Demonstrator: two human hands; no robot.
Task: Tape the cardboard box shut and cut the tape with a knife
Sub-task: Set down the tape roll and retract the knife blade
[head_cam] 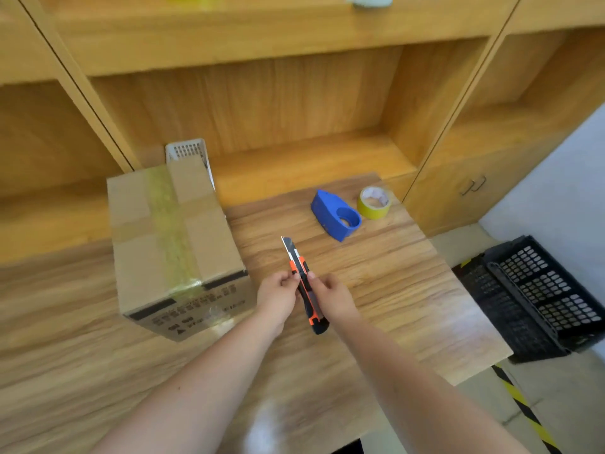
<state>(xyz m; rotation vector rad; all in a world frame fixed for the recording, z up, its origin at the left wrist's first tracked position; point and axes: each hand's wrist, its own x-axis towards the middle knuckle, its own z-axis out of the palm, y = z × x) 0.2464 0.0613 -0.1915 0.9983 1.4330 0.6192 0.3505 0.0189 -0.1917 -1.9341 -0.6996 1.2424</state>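
Observation:
A closed cardboard box point(144, 244) stands on the wooden table point(393, 290) at the left, with a strip of yellowish tape point(172, 224) running along its top seam and down the near face. To the right of the box I hold an orange and black utility knife point(304, 286) above the table, its blade out and pointing away from me. My right hand point(334, 298) grips the handle. My left hand point(278, 294) pinches the knife's left side near the slider. A yellow tape roll point(374, 202) and a blue tape dispenser point(334, 214) lie farther back on the table.
A white perforated basket point(186, 150) stands behind the box. Wooden shelving point(262, 103) runs along the back. A black plastic crate point(537, 296) sits on the floor at the right, past the table's edge, beside black and yellow floor tape point(523, 407).

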